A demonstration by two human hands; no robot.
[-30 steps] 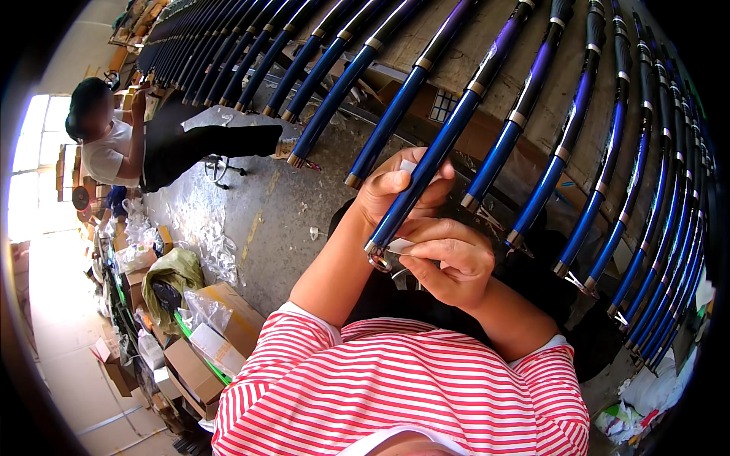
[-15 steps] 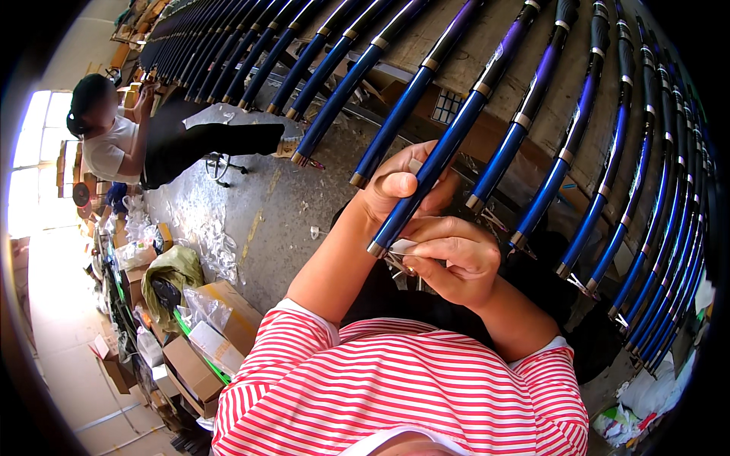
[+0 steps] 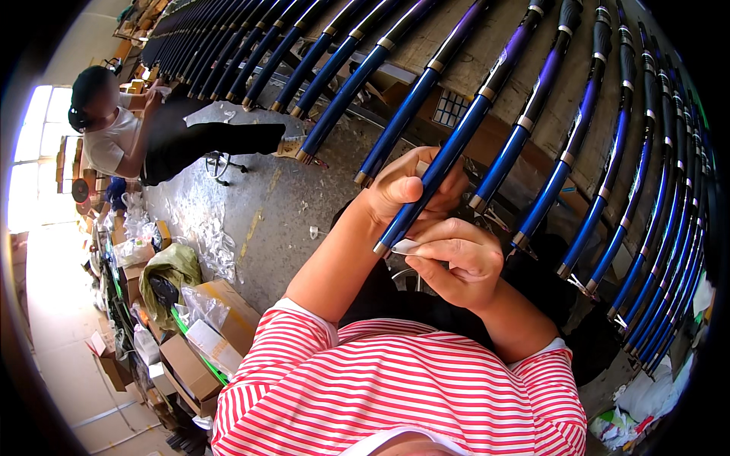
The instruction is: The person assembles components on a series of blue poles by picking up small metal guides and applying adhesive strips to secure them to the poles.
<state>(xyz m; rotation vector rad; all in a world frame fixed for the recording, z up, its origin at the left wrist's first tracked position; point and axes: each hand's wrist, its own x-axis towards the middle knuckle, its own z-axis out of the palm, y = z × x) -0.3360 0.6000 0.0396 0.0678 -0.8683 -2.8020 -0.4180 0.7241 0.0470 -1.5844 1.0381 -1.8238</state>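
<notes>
Left hand (image 3: 399, 186) holds a blue pole (image 3: 459, 136) in a closed grip while the right hand (image 3: 461, 258) pinches a white scrap (image 3: 405, 246) beside its end. More poles (image 3: 499, 168) line the worktop (image 3: 483, 49).

The left hand (image 3: 397, 188) grips a blue rod (image 3: 440, 163), thumb on its left side. The right hand (image 3: 465, 260) pinches a white piece (image 3: 404, 247) just beside the rod's near end. Other blue rods (image 3: 502, 163) line up on both sides of it; well left of it are a co-worker (image 3: 108, 144) and cardboard boxes (image 3: 187, 368).
</notes>
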